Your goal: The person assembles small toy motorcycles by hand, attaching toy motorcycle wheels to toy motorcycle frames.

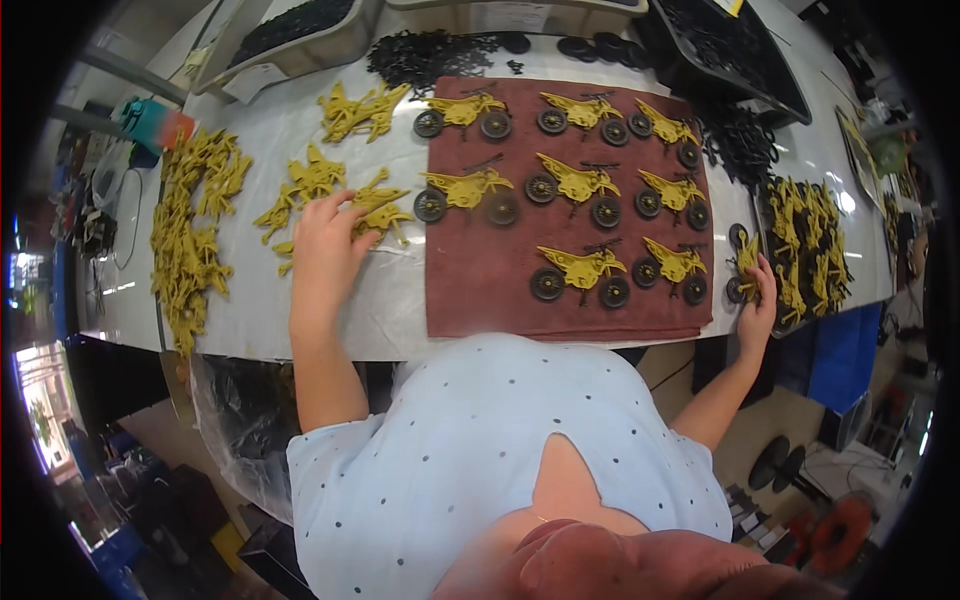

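On the left, my left hand (328,240) is curled with thumb and fingers round one end of a yellow toy motorcycle body (378,212). More loose yellow bodies (312,172) lie beside and under that hand. At the right end of the table, my right hand (760,300) grips a toy motorcycle (748,262) with a yellow body and black wheels, next to the dark red cloth (480,290). Several toy motorcycles stand out in rows on this cloth, each with two black wheels and dark handlebars, such as the toy motorcycle (580,268) in the near row.
A heap of yellow bodies (195,230) covers the table's left end. Black small parts (430,60) and black wheels (605,46) lie behind the cloth. A grey bin (290,45) and a black bin (735,60) stand at the back. A tray of yellow-and-black toys (808,245) sits far right.
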`<act>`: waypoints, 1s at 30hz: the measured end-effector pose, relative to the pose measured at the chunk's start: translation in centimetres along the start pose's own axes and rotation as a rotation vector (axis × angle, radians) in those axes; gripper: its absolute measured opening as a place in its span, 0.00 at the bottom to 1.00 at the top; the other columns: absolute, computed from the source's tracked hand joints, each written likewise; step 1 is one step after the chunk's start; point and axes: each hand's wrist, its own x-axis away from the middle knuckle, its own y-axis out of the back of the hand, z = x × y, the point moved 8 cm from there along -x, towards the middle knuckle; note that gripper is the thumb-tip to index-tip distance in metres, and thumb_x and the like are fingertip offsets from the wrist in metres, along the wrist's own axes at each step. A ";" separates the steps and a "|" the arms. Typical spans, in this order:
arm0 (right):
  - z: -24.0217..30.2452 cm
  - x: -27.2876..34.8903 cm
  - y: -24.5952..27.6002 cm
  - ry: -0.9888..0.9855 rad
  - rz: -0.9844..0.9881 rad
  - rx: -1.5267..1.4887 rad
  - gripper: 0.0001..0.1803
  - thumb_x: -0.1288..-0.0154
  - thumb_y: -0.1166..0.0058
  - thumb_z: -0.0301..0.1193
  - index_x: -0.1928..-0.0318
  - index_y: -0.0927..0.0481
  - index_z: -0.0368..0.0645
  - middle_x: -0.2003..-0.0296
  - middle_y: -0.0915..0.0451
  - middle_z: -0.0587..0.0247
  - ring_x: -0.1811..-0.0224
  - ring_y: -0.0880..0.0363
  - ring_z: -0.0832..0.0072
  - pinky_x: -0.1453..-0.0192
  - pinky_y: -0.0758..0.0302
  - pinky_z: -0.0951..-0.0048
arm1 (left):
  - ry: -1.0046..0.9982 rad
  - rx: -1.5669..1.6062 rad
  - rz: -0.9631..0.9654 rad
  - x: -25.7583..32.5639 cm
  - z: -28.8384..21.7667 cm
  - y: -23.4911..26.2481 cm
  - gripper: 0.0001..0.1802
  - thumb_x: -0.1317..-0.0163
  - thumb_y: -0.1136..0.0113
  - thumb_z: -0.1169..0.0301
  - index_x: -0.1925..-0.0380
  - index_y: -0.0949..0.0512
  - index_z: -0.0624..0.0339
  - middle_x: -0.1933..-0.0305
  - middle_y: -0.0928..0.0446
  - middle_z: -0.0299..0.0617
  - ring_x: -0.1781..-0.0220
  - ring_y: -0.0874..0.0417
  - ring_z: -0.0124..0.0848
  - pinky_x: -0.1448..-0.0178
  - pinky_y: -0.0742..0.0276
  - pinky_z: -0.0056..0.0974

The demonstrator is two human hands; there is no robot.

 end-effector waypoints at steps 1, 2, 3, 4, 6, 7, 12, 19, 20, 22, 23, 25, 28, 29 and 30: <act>-0.1 -0.3 0.1 -0.013 0.025 -0.002 0.31 0.53 0.69 0.08 0.51 0.22 0.37 0.37 0.29 0.54 0.32 0.33 0.60 0.30 0.37 0.65 | 0.013 -0.007 -0.005 -0.1 0.0 0.0 0.22 0.51 0.30 0.72 0.53 0.20 0.61 0.47 0.22 0.42 0.44 0.25 0.43 0.41 0.31 0.44; 0.3 -0.4 -0.1 -0.005 0.031 -0.009 0.31 0.53 0.69 0.08 0.51 0.22 0.37 0.37 0.29 0.54 0.32 0.33 0.60 0.30 0.37 0.65 | -0.009 0.024 0.006 -0.1 -0.4 -0.3 0.24 0.53 0.30 0.73 0.53 0.21 0.61 0.46 0.23 0.42 0.44 0.26 0.43 0.41 0.31 0.45; 0.6 -0.5 -0.2 -0.038 0.025 0.030 0.31 0.54 0.69 0.08 0.51 0.21 0.38 0.37 0.29 0.54 0.32 0.33 0.60 0.29 0.38 0.65 | -0.033 0.058 0.017 -0.2 -0.7 -0.6 0.26 0.55 0.29 0.73 0.52 0.22 0.61 0.45 0.24 0.42 0.43 0.26 0.43 0.40 0.31 0.45; 0.7 -0.5 0.0 -0.075 0.015 0.070 0.32 0.54 0.69 0.08 0.51 0.20 0.39 0.37 0.28 0.55 0.33 0.33 0.60 0.29 0.38 0.65 | -0.029 0.055 0.015 -0.4 -0.8 -0.8 0.26 0.55 0.29 0.73 0.52 0.22 0.61 0.45 0.24 0.42 0.43 0.26 0.43 0.40 0.31 0.45; 1.5 -0.7 0.0 -0.041 0.045 0.298 0.34 0.54 0.68 0.08 0.49 0.19 0.43 0.36 0.30 0.56 0.34 0.33 0.59 0.30 0.39 0.63 | -0.058 0.028 0.056 -0.7 -1.2 -1.6 0.30 0.58 0.29 0.77 0.50 0.24 0.59 0.46 0.24 0.41 0.44 0.27 0.43 0.40 0.31 0.44; 2.3 -0.6 0.1 0.019 0.025 0.467 0.35 0.53 0.67 0.08 0.47 0.19 0.45 0.35 0.31 0.56 0.35 0.33 0.58 0.30 0.39 0.62 | -0.061 0.031 0.058 -0.8 -1.0 -1.9 0.30 0.58 0.29 0.77 0.50 0.24 0.59 0.46 0.24 0.41 0.44 0.27 0.43 0.40 0.31 0.44; 4.7 -0.7 0.1 0.057 -0.084 0.639 0.37 0.51 0.64 0.08 0.44 0.19 0.51 0.36 0.32 0.56 0.36 0.33 0.55 0.32 0.37 0.62 | -0.075 -0.035 0.020 -0.9 -0.8 -1.6 0.24 0.57 0.31 0.76 0.55 0.22 0.59 0.53 0.22 0.40 0.48 0.25 0.40 0.46 0.31 0.43; 13.7 -0.9 -1.5 0.236 -0.351 0.216 0.22 0.40 0.57 0.11 0.51 0.17 0.40 0.47 0.23 0.55 0.46 0.24 0.65 0.47 0.27 0.72 | -0.048 0.185 -0.130 -1.2 -0.6 0.4 0.19 0.51 0.36 0.78 0.55 0.20 0.59 0.57 0.20 0.41 0.51 0.22 0.36 0.45 0.30 0.40; 14.9 -1.1 -2.3 0.231 -0.354 0.217 0.22 0.40 0.57 0.11 0.51 0.17 0.40 0.47 0.23 0.55 0.46 0.24 0.65 0.47 0.27 0.72 | 0.070 0.409 -0.184 -1.1 0.5 0.8 0.20 0.50 0.37 0.78 0.53 0.21 0.59 0.56 0.21 0.40 0.51 0.22 0.34 0.45 0.29 0.39; 17.5 -1.2 -3.9 0.304 -0.317 0.055 0.17 0.38 0.55 0.12 0.53 0.18 0.37 0.51 0.21 0.56 0.49 0.22 0.66 0.48 0.27 0.74 | 0.180 0.641 -0.229 -1.2 1.4 0.9 0.21 0.49 0.38 0.79 0.51 0.21 0.60 0.56 0.21 0.40 0.51 0.21 0.31 0.46 0.28 0.38; 18.6 -1.1 -4.5 0.299 -0.324 0.055 0.17 0.38 0.55 0.12 0.53 0.18 0.37 0.51 0.21 0.56 0.49 0.22 0.66 0.48 0.27 0.74 | 0.191 0.800 -0.285 -1.2 1.6 1.3 0.22 0.49 0.38 0.79 0.51 0.21 0.59 0.56 0.21 0.40 0.50 0.22 0.31 0.46 0.27 0.37; 21.0 -1.0 -6.7 0.335 -0.169 -0.228 0.13 0.34 0.52 0.15 0.52 0.19 0.35 0.53 0.20 0.56 0.51 0.22 0.69 0.47 0.27 0.75 | 0.195 0.972 -0.328 -1.2 0.5 2.0 0.23 0.50 0.38 0.79 0.50 0.21 0.59 0.55 0.22 0.40 0.49 0.22 0.30 0.47 0.27 0.36; 23.0 -0.4 -11.8 -0.006 0.302 -0.748 0.18 0.29 0.51 0.25 0.40 0.27 0.35 0.53 0.21 0.60 0.51 0.22 0.77 0.47 0.26 0.76 | -0.232 0.649 -0.134 -2.6 -10.0 2.8 0.24 0.52 0.34 0.79 0.51 0.21 0.59 0.54 0.22 0.42 0.52 0.22 0.37 0.47 0.27 0.39; 24.4 0.1 -13.3 0.011 0.481 -0.753 0.24 0.27 0.50 0.29 0.35 0.35 0.35 0.48 0.23 0.57 0.56 0.22 0.77 0.51 0.25 0.77 | -0.356 0.585 -0.109 -2.0 -12.9 2.7 0.25 0.53 0.32 0.79 0.51 0.21 0.58 0.54 0.22 0.43 0.53 0.22 0.39 0.48 0.26 0.40; 25.2 0.8 -14.4 -0.053 0.581 -0.858 0.25 0.29 0.48 0.29 0.35 0.34 0.34 0.48 0.23 0.58 0.57 0.23 0.79 0.53 0.25 0.79 | -0.436 0.587 -0.094 -1.5 -15.2 2.1 0.26 0.55 0.30 0.77 0.51 0.21 0.58 0.54 0.23 0.43 0.53 0.22 0.40 0.48 0.27 0.41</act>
